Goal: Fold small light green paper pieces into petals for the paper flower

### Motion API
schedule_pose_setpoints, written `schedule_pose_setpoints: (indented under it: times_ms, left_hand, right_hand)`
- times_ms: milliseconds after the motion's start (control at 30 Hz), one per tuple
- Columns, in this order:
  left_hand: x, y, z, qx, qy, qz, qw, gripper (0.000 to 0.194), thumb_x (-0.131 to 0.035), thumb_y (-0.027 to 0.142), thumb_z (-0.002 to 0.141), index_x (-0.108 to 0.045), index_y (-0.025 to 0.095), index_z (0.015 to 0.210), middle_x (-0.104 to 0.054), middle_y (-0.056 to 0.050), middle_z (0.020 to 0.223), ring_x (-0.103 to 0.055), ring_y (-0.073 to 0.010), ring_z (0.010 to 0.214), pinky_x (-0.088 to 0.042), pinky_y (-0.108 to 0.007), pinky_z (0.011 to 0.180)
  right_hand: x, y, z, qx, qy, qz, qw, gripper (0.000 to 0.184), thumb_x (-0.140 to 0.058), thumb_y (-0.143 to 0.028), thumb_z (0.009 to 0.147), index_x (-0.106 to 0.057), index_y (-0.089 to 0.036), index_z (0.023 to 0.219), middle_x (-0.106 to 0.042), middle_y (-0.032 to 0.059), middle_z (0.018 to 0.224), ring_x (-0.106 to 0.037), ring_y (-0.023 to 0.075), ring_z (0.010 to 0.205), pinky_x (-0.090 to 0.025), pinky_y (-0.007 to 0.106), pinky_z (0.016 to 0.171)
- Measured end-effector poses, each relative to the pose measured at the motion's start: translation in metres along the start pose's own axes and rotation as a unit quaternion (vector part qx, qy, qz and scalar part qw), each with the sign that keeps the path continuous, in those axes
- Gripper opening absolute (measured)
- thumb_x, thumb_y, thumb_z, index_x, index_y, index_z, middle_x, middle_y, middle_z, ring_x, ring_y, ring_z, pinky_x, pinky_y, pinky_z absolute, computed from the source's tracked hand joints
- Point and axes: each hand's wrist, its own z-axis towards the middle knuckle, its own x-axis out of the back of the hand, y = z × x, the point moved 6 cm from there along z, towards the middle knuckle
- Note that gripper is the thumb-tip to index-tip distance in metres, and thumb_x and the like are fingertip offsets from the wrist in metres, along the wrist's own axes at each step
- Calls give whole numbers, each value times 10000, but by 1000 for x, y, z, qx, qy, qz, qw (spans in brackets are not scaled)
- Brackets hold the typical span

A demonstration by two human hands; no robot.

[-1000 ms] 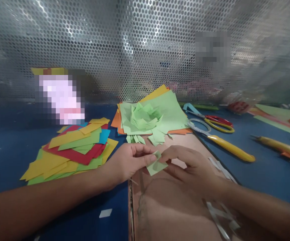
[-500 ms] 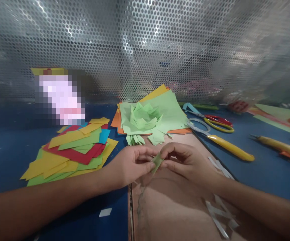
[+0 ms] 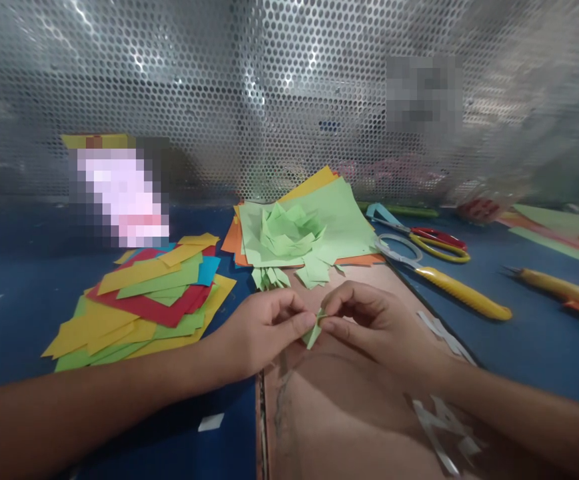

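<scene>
Over the brown board (image 3: 349,427), a small folded piece of green paper (image 3: 313,335) is pinched between my two hands. My left hand (image 3: 269,327) grips its left side with thumb and fingers. My right hand (image 3: 369,317) pinches its upper right edge, close to the left fingertips. Just beyond them lie small folded green paper pieces (image 3: 314,272) and a bunch of similar pieces (image 3: 270,277). A ring of folded green paper (image 3: 289,233) rests on a stack of coloured sheets (image 3: 344,200) behind these.
Coloured paper strips (image 3: 144,300) are piled on the blue surface (image 3: 169,440) at left, near a blurred-out bright patch. Scissors (image 3: 437,243), a yellow-handled tool (image 3: 462,292) and another yellow tool (image 3: 559,290) lie right. White scraps (image 3: 437,433) dot the board. A perforated metal sheet (image 3: 194,100) stands behind.
The green paper between my fingers has turned and now shows a folded, pointed shape. My left thumb has moved slightly up and right over it.
</scene>
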Motion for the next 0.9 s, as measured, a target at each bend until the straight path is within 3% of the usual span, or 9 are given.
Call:
schedule_pose_setpoints:
  times_ms: [533, 700, 800, 900]
  left_hand:
    - [-1, -1, -1, -35, 3, 24, 999, 148, -618, 274, 776, -572, 140, 730, -592, 8, 677, -535, -95, 615, -407, -195, 568]
    - [1, 5, -4, -62, 30, -5, 998, 170, -631, 288, 776, -569, 140, 720, -583, -9, 767, -547, -107, 687, -441, -202, 609]
    - [4, 9, -4, -80, 51, -6, 995, 160, -654, 277, 764, -591, 139, 712, -578, -3, 770, -541, -99, 686, -431, -187, 606]
    - [5, 7, -2, -56, 44, -11, 997, 142, -664, 282, 760, -621, 146, 753, -592, 18, 687, -516, -81, 598, -411, -186, 576]
  right_hand:
    - [4, -3, -1, 33, 44, 15, 998, 225, -675, -343, 747, -518, -182, 750, -545, -4, 707, -534, 100, 633, -486, 219, 584]
    - [-1, 3, 3, -1, -11, 32, 999, 230, -679, -360, 741, -549, -172, 774, -568, 11, 737, -546, 116, 687, -497, 237, 625]
    - [-2, -1, 4, 22, -23, 16, 999, 217, -672, -359, 752, -576, -167, 722, -581, 15, 733, -550, 120, 691, -494, 237, 634]
    - [-4, -6, 3, 45, -35, 3, 998, 205, -656, -346, 773, -603, -162, 698, -581, 13, 705, -550, 116, 664, -491, 233, 625]
